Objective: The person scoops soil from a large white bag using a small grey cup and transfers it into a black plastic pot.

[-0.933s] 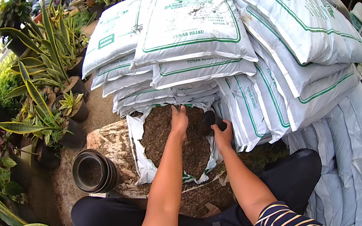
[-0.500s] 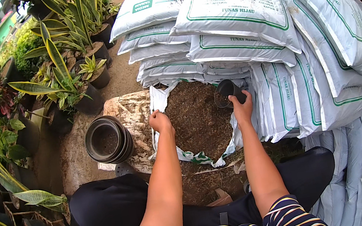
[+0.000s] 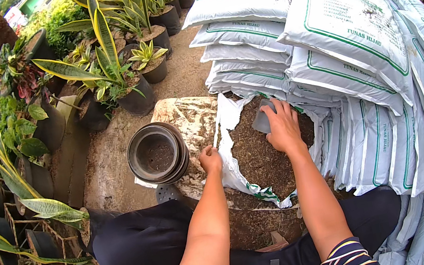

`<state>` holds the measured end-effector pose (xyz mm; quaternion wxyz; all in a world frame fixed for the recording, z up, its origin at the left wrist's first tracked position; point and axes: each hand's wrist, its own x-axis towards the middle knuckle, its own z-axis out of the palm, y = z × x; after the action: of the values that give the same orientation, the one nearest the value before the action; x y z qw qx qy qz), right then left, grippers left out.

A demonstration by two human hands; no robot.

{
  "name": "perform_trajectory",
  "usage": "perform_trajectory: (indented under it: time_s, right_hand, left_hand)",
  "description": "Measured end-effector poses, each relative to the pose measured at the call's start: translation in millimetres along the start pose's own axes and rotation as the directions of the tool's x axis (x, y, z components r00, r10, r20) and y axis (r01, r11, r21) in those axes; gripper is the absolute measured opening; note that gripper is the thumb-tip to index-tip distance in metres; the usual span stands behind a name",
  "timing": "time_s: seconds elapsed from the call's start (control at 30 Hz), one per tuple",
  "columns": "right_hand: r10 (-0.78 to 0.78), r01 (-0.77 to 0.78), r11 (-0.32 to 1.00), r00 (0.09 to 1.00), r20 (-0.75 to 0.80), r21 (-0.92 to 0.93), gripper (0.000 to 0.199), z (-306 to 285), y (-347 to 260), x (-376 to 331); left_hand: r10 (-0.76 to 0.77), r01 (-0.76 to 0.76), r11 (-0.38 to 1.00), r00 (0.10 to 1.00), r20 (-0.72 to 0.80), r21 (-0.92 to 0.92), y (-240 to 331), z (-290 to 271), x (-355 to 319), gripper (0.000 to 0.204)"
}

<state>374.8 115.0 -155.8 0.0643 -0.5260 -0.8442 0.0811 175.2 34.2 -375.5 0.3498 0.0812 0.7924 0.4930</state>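
Note:
Before me stands an opened white sack (image 3: 228, 116) with a torn, folded-down rim, filled with brown soil (image 3: 266, 171). My left hand (image 3: 210, 161) is closed on the sack's left edge. My right hand (image 3: 283, 126) grips a small black plant pot (image 3: 262, 119) over the far part of the soil. That pot is tilted with its grey outer side showing; its mouth is hidden, so I cannot tell how much soil is in it. Left of the sack, a stack of larger black pots (image 3: 159, 178) has some soil in the top one.
Piled white sacks with green print (image 3: 343, 26) rise behind and to the right of the opened one. Potted snake plants (image 3: 108, 54) and other plants crowd the left side. A pale, worn sack (image 3: 187, 115) lies flat beneath the stacked pots. My bent legs (image 3: 146, 239) flank the work spot.
The view has swung left, so the scene sits farther right. My right hand has moved over the soil and turned the small pot, hiding its mouth. My left hand stays at the sack's edge.

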Motion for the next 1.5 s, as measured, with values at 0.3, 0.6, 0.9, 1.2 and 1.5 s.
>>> perform_trajectory:
  time_s: [0.3, 0.6, 0.9, 1.2, 1.5]
  right_hand:
    - [-0.252, 0.254, 0.967, 0.962, 0.102, -0.01, 0.081, -7.0, -34.3, 53.1]
    - [-0.517, 0.514, 0.852, 0.802, 0.3, 0.094, 0.088, 43.3, -65.2, 104.4]
    - [-0.747, 0.761, 0.649, 0.634, 0.201, 0.011, 0.056, 83.9, -89.6, 83.0]
    - [-0.811, 0.845, 0.495, 0.533, 0.242, -0.204, 0.036, 80.0, -89.2, 5.5]
    - [-0.591, 0.614, 0.788, 0.777, 0.218, -0.053, 0.062, -38.2, 7.0, -18.2]
  left_hand:
    - [0.067, -0.023, 0.979, 0.975, 0.214, -0.201, 20.4, 2.5, 17.3, 0.029]
    - [-0.126, 0.266, 0.841, 0.943, 0.308, -0.47, 7.3, 1.8, 28.4, 0.029]
    - [-0.149, 0.463, 0.496, 0.879, 0.454, -0.735, -10.2, -10.7, 29.8, 0.049]
    - [-0.217, 0.595, 0.421, 0.799, 0.561, -0.685, -35.8, 3.8, 50.2, 0.043]
    - [0.377, -0.335, 0.91, 0.914, 0.151, -0.243, 28.9, 39.2, -15.9, 0.039]
